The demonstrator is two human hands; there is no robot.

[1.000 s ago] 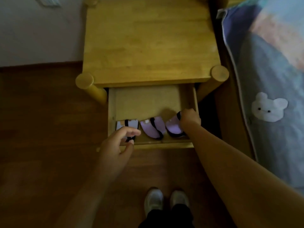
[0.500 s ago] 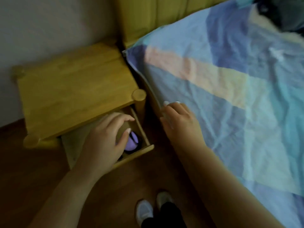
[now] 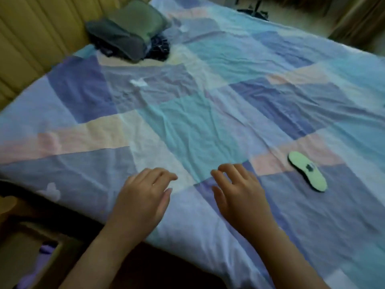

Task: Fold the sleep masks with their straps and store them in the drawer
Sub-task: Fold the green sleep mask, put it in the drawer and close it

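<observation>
A pale green sleep mask (image 3: 307, 171) with a dark rim lies flat on the patchwork bedspread (image 3: 208, 113), to the right of my hands. My left hand (image 3: 143, 197) hovers over the bed's near edge, fingers apart and empty. Beside it, my right hand (image 3: 237, 190) is also spread and empty, a hand's width left of the mask. The open wooden drawer (image 3: 52, 257) shows at the bottom left corner, with a purple folded mask (image 3: 44, 249) partly visible inside.
A grey-green pillow (image 3: 129, 28) and dark clothing (image 3: 158, 49) lie at the bed's far left by the yellow headboard (image 3: 31, 38). The nightstand corner (image 3: 6, 203) sits at the left edge. Dark wooden floor lies below the bed's edge.
My view swung from the drawer to the bed. Both hands left the drawer and now hover over the bedspread. The green mask has come into sight.
</observation>
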